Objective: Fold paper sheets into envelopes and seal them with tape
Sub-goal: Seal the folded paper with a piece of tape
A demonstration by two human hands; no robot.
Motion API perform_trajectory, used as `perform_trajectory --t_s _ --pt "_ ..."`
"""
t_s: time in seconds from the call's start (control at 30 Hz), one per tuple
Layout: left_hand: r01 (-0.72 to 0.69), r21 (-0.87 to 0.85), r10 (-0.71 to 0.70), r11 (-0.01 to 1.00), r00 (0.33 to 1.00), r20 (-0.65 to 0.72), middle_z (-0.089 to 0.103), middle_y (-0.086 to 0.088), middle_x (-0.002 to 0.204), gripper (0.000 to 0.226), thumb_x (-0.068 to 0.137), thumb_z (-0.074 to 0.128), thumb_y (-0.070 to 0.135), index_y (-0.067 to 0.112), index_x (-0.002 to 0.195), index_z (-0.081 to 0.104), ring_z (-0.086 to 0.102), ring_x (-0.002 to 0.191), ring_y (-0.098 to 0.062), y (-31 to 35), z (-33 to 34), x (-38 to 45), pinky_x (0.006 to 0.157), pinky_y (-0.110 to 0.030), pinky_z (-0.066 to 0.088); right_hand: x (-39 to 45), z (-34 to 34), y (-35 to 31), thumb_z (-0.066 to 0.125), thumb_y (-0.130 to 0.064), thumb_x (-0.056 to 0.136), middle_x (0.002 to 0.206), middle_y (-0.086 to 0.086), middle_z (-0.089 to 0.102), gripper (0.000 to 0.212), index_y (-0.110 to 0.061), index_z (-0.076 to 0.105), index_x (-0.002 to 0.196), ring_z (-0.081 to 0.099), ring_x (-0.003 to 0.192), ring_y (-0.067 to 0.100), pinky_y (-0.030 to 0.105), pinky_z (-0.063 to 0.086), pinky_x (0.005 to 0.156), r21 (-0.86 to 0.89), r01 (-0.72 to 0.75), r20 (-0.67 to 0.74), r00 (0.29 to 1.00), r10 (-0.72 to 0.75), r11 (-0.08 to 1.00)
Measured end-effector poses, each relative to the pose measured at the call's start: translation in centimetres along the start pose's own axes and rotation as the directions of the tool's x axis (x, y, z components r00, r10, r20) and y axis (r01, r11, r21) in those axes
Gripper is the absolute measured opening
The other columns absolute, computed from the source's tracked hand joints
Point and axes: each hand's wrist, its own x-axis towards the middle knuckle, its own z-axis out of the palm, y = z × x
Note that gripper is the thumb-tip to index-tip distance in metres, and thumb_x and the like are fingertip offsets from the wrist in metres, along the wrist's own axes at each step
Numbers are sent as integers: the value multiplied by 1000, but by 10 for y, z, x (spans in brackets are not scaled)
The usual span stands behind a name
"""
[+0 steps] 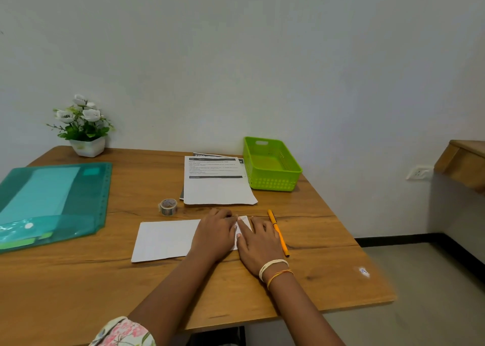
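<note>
A white paper sheet (164, 239) lies flat on the wooden table (328, 280) in front of me. Both hands rest on its right end, where a corner looks folded over. My left hand (215, 234) lies palm down on the sheet, fingers pointing away from me. My right hand (258, 243) presses flat beside it on the fold, fingers spread. A roll of tape (168, 206) stands on the table just beyond the sheet's far left side. A stack of printed sheets (217, 181) lies farther back.
An orange pen (278, 232) lies just right of my right hand. A green plastic basket (271, 163) stands at the back right. A teal folder (49, 201) covers the left side. A potted white flower (82, 128) stands by the wall. The table's right edge runs near.
</note>
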Motion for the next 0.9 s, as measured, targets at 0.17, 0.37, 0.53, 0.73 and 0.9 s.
perform_trajectory --t_s 0.17,0.37,0.53,0.73,0.9 --pt "10 3 -10 1000 1000 -5 55 7 133 40 99 37 35 26 131 58 45 118 -13 0 1 -1 92 -27 40 -7 -1 1 13 -44 91 144 3 43 60 -31 44 141 38 130 20 32 34 107 92 -10 -10 1000 11 996" --pt "3 22 -3 1000 1000 10 54 8 134 41 98 37 35 26 133 56 45 118 -14 -1 2 -2 94 -27 40 -9 -1 2 22 -47 93 142 4 45 58 -23 42 142 40 130 19 31 35 108 157 -36 -39 998 42 987" --pt "8 19 -8 1000 1000 11 55 8 133 40 98 38 35 25 132 57 45 117 -15 0 1 -2 93 -29 40 -8 1 -2 5 -51 81 151 5 37 78 -19 44 141 31 140 21 32 24 115 126 -28 -44 998 34 992" --pt "4 20 -4 1000 1000 12 55 7 132 40 97 39 34 25 132 57 45 117 -15 0 2 -3 92 -29 41 -11 -1 -4 19 -45 90 145 7 46 65 -11 55 132 35 139 22 31 27 114 140 -43 -105 993 58 989" --pt "-12 46 12 999 1000 2 56 7 130 39 97 39 34 25 130 58 46 111 -15 0 2 -3 90 -29 40 0 3 3 10 -53 84 159 0 17 77 -17 21 151 16 146 17 35 16 119 140 20 23 999 -23 990"
